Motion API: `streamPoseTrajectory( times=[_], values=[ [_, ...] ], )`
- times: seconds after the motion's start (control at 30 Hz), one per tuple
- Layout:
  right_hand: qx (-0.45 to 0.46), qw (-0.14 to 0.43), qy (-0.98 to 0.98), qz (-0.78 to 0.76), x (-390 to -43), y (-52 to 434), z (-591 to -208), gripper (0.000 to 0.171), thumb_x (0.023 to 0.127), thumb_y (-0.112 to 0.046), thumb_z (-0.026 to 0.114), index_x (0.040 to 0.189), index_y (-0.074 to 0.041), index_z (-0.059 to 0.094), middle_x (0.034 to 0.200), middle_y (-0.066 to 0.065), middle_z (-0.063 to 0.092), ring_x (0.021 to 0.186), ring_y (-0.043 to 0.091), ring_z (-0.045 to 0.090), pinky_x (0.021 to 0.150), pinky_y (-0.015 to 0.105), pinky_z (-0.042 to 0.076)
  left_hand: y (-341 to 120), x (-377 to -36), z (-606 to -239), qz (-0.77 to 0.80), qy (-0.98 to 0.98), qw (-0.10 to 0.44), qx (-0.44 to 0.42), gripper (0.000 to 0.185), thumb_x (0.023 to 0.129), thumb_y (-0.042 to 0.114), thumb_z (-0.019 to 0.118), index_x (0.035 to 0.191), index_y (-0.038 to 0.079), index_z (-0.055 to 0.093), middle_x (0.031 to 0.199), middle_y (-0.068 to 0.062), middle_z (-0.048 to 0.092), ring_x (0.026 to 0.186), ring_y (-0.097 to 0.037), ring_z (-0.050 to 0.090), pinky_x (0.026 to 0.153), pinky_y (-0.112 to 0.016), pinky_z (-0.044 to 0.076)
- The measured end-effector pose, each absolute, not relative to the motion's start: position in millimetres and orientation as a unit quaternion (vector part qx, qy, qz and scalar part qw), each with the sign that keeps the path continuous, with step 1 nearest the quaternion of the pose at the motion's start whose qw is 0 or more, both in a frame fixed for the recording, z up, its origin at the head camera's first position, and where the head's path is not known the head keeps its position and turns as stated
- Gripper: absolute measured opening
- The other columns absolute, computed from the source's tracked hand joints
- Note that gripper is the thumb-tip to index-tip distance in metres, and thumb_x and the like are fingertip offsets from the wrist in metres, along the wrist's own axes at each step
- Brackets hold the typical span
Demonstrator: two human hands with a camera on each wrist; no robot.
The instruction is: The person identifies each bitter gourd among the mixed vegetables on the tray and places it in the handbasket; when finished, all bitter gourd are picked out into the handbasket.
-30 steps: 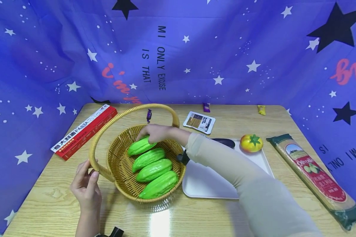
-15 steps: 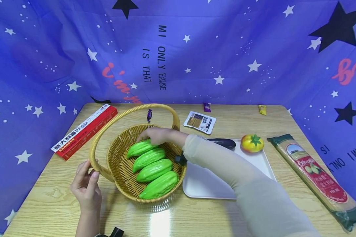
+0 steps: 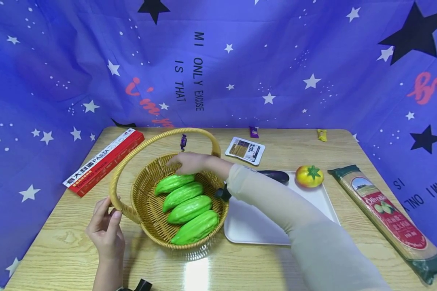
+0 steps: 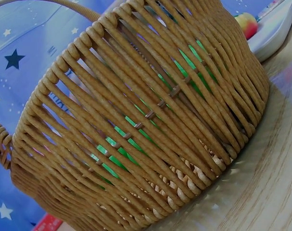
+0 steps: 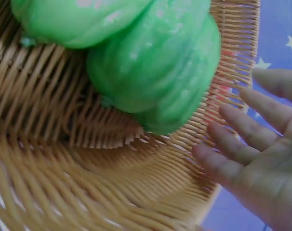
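Note:
A round wicker basket with an arched handle stands on the table. Inside it, several green bitter melons lie side by side. At the basket's left, my left hand pinches the lower end of the handle between thumb and fingers; the left wrist view has only the wicker side, green showing through its gaps. My right hand is over the far part of the basket, just past the farthest melon. In the right wrist view its fingers are spread and hold nothing, apart from the melons.
Right of the basket is a white tray with an eggplant and a yellow-red tomato. A red pasta box lies left, a spaghetti pack right. Behind are a flat packet and small wrapped candies.
My right hand has let go of the farthest bitter melon and risen slightly away from it. That melon sits a little lower, closer to the others. My left hand stays at the handle.

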State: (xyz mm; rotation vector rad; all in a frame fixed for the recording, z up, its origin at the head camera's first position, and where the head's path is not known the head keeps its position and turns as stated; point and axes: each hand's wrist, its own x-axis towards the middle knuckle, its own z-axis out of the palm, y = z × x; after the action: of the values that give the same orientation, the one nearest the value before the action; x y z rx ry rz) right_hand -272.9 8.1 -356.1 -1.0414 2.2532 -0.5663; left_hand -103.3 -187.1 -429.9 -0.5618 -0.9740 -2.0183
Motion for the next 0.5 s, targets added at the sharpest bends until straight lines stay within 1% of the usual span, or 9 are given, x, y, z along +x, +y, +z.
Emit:
streamPoseTrajectory(
  times=[0.07,0.13,0.17,0.23,0.3,0.37,0.43,0.5],
  values=[
    [-0.392,0.276,0.849,-0.22,-271.4,10.7,-348.0,0.05,0.096,-0.018,0.05,0.144,-0.009,0.037,0.151,0.005,0.038,0.139,0.021,0.036,0.118,0.032,0.029,-187.4,-104.7,-430.1,-0.8,-0.387,0.401,-0.223,0.036,0.076,-0.023,0.051,0.111,-0.018,0.058,0.102,-0.018,0.066,0.094,-0.022,0.059,0.081,-0.023,0.056],
    [-0.387,0.266,0.852,-0.232,-267.7,15.0,-339.1,0.05,0.097,-0.023,0.049,0.144,-0.011,0.037,0.151,0.004,0.037,0.14,0.021,0.034,0.119,0.033,0.027,-188.3,-106.1,-430.1,-0.8,-0.391,0.397,-0.222,0.035,0.077,-0.023,0.051,0.111,-0.018,0.059,0.102,-0.018,0.066,0.095,-0.022,0.059,0.081,-0.023,0.055],
    [-0.382,0.261,0.855,-0.235,-264.6,17.8,-333.6,0.05,0.097,-0.026,0.049,0.144,-0.014,0.037,0.151,0.003,0.037,0.142,0.02,0.03,0.12,0.034,0.025,-189.0,-106.5,-429.4,-0.799,-0.396,0.397,-0.219,0.035,0.077,-0.022,0.051,0.111,-0.017,0.059,0.102,-0.017,0.066,0.095,-0.021,0.059,0.082,-0.023,0.055],
    [-0.375,0.25,0.859,-0.242,-258.3,26.8,-323.4,0.049,0.097,-0.031,0.048,0.144,-0.019,0.038,0.151,0.0,0.038,0.142,0.019,0.03,0.119,0.034,0.026,-191.0,-106.2,-424.1,-0.787,-0.424,0.4,-0.202,0.032,0.079,-0.02,0.051,0.11,-0.017,0.059,0.102,-0.015,0.067,0.095,-0.02,0.059,0.082,-0.022,0.055],
    [-0.384,0.232,0.859,-0.248,-249.7,39.3,-311.4,0.049,0.097,-0.034,0.048,0.143,-0.021,0.039,0.15,0.0,0.039,0.141,0.019,0.032,0.118,0.035,0.028,-191.3,-103.7,-409.7,-0.753,-0.483,0.411,-0.176,0.03,0.083,-0.016,0.05,0.111,-0.015,0.06,0.104,-0.012,0.066,0.096,-0.017,0.06,0.083,-0.02,0.053],
    [-0.397,0.2,0.858,-0.258,-238.9,56.1,-298.8,0.048,0.097,-0.035,0.047,0.143,-0.02,0.04,0.149,0.001,0.041,0.139,0.02,0.035,0.116,0.037,0.032,-186.4,-100.5,-384.8,-0.677,-0.568,0.445,-0.147,0.027,0.087,-0.007,0.051,0.111,-0.014,0.061,0.107,-0.007,0.065,0.099,-0.013,0.059,0.086,-0.018,0.051],
    [-0.408,0.15,0.86,-0.268,-225.4,75.9,-287.6,0.048,0.097,-0.033,0.048,0.142,-0.018,0.042,0.147,0.003,0.043,0.138,0.022,0.037,0.116,0.04,0.033,-175.5,-98.5,-355.4,-0.572,-0.64,0.497,-0.129,0.028,0.091,0.007,0.053,0.11,-0.011,0.062,0.11,-0.009,0.064,0.103,-0.013,0.057,0.091,-0.018,0.048],
    [-0.402,0.101,0.866,-0.279,-208.9,95.8,-279.8,0.049,0.097,-0.032,0.049,0.143,-0.016,0.041,0.148,0.005,0.041,0.139,0.023,0.036,0.116,0.043,0.032,-159.5,-98.1,-329.1,-0.46,-0.676,0.56,-0.131,0.036,0.091,0.024,0.056,0.109,-0.006,0.065,0.113,-0.013,0.063,0.107,-0.017,0.055,0.096,-0.023,0.044]
  ],
)
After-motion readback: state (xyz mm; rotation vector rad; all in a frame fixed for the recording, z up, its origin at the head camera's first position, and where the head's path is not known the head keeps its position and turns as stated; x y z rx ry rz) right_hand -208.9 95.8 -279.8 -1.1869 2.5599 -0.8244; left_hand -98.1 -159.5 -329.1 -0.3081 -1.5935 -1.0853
